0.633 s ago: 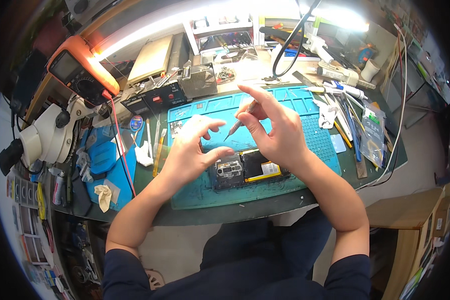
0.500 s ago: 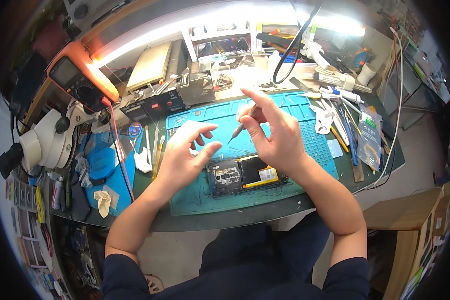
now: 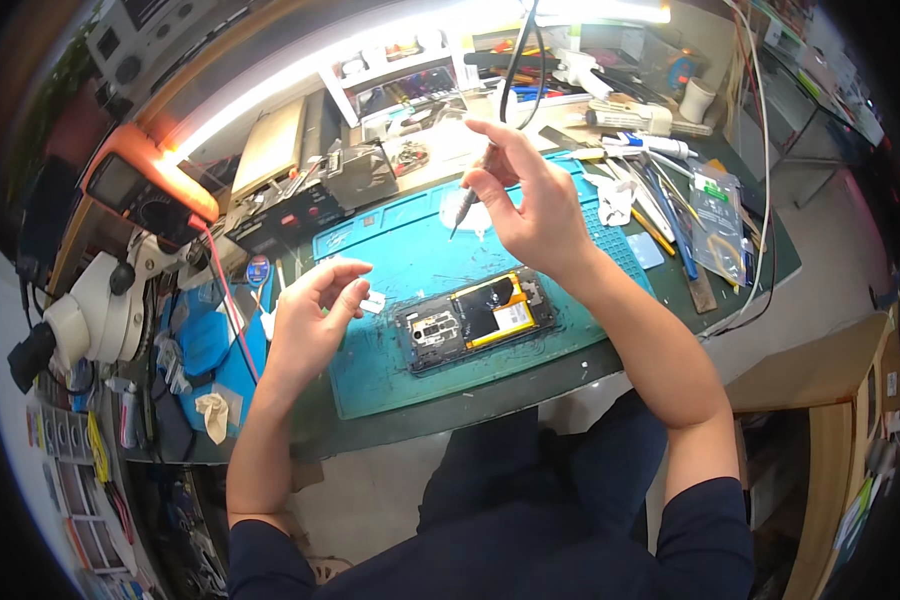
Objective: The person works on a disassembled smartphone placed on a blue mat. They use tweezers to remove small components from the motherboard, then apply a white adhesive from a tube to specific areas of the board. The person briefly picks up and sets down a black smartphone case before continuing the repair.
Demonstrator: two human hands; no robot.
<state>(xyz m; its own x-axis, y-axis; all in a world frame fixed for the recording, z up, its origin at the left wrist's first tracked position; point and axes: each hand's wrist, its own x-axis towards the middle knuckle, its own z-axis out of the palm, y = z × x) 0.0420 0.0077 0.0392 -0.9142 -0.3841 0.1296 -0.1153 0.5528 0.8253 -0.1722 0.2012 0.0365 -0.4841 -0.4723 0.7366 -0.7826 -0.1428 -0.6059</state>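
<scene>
My right hand [image 3: 535, 205] grips a slim precision screwdriver [image 3: 464, 208] between thumb and fingers, its thin tip slanting down above the blue mat [image 3: 370, 390]. Below it on the mat lies an opened smartphone [image 3: 432, 341], back off, showing a black battery edged in yellow and a metal-shielded section on its left. My left hand [image 3: 312, 325] hovers left of the phone, fingers loosely curled and thumb slightly apart from the index finger. Just beyond that thumb is a small white piece [image 3: 373, 302]; I see no grip on it.
An orange multimeter [image 3: 145, 185] with red and black leads and a white microscope [image 3: 100, 285] stand at the left. Pens, tweezers-like tools and a clear plastic bag [image 3: 720, 225] crowd the right. A black box-shaped device [image 3: 285, 215] sits behind the mat. A black cable [image 3: 515, 75] hangs at the back.
The whole view has shifted, so the bench appears further left and higher. My left hand has drawn away from the phone to the left; my right hand, still with the screwdriver, has moved up off it.
</scene>
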